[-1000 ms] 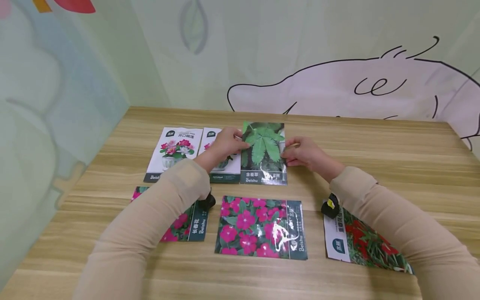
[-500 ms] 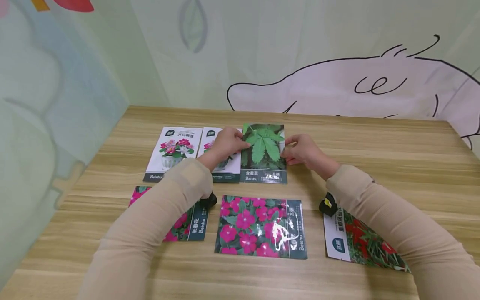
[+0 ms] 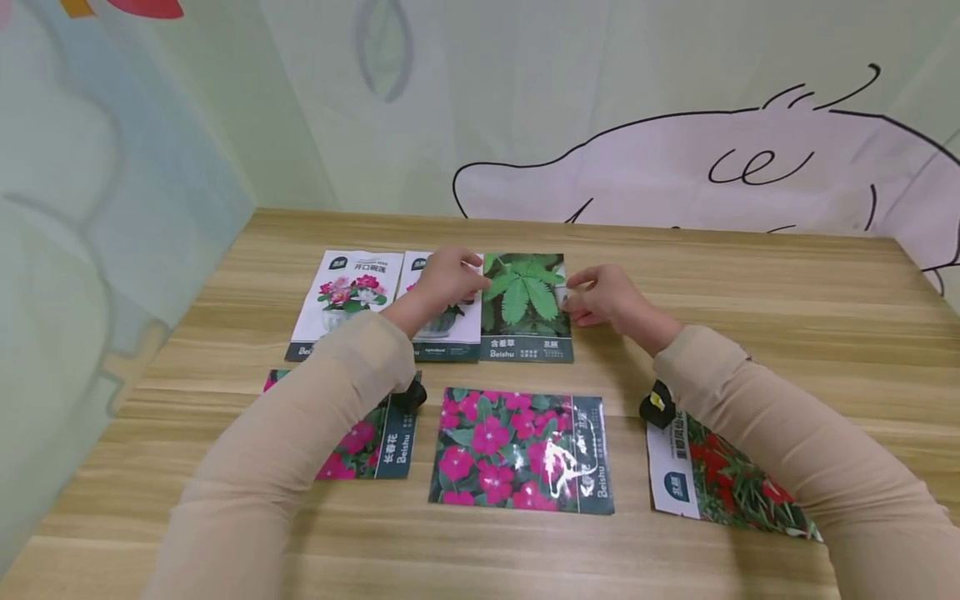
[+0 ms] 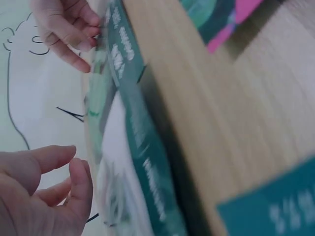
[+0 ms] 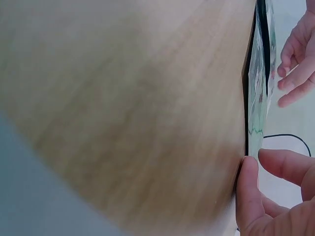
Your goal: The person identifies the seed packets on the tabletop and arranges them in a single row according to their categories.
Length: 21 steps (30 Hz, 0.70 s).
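A seed packet (image 3: pixel 522 302) picturing a green leaf lies in the back row, at the right end. At its right edge, my right hand (image 3: pixel 611 300) pinches it; in the right wrist view the thumb (image 5: pixel 275 158) and index finger meet at the edge. My left hand (image 3: pixel 448 282) hovers over the packet's upper left side, its fingers loosely bent and holding nothing in the left wrist view. Partly beneath that hand is a white seed packet (image 3: pixel 459 333) with a potted flower. Another white packet (image 3: pixel 358 268) adjoins it on the left.
Nearer the front lie a pink-flower packet (image 3: pixel 491 450), a second pink-flower packet (image 3: pixel 356 442) partly under the left sleeve, and a red-flower packet (image 3: pixel 723 479) partly under the right sleeve. A patterned curtain (image 3: pixel 360 150) borders the wooden table (image 3: pixel 712 275) at the back.
The green-leaf packet's top edge has come down, and it now lies flatter beside the white packet. The left fingertips have shifted slightly left, off its edge.
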{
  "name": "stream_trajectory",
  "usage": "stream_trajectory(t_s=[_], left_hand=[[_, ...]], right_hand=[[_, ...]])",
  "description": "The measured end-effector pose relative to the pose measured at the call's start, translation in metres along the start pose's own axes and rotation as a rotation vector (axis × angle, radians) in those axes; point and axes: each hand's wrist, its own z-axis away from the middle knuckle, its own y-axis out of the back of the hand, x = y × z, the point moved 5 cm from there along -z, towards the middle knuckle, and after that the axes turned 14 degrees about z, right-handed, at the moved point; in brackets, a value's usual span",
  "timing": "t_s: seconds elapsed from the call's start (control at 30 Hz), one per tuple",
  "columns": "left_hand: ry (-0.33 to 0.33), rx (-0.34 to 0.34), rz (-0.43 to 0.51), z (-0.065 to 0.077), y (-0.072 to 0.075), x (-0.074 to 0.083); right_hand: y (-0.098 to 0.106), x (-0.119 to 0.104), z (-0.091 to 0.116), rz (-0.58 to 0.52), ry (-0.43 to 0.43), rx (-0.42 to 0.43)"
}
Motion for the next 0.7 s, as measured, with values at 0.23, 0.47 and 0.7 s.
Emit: stream_trajectory(t_s=[0.23, 0.47, 0.7], left_hand=[[-0.004, -0.027, -0.073, 0.016, 0.036, 0.003], [0.096, -0.036, -0.148, 0.047, 0.090, -0.003], [0.136, -0.110, -0.269, 0.090, 0.144, -0.026]], right_hand=[[0.003, 0.004, 0.004, 0.007, -0.018, -0.033], [0.005, 0.007, 0.013, -0.013, -0.039, -0.073], [0.004, 0.001, 0.027, -0.096, -0.059, -0.107]])
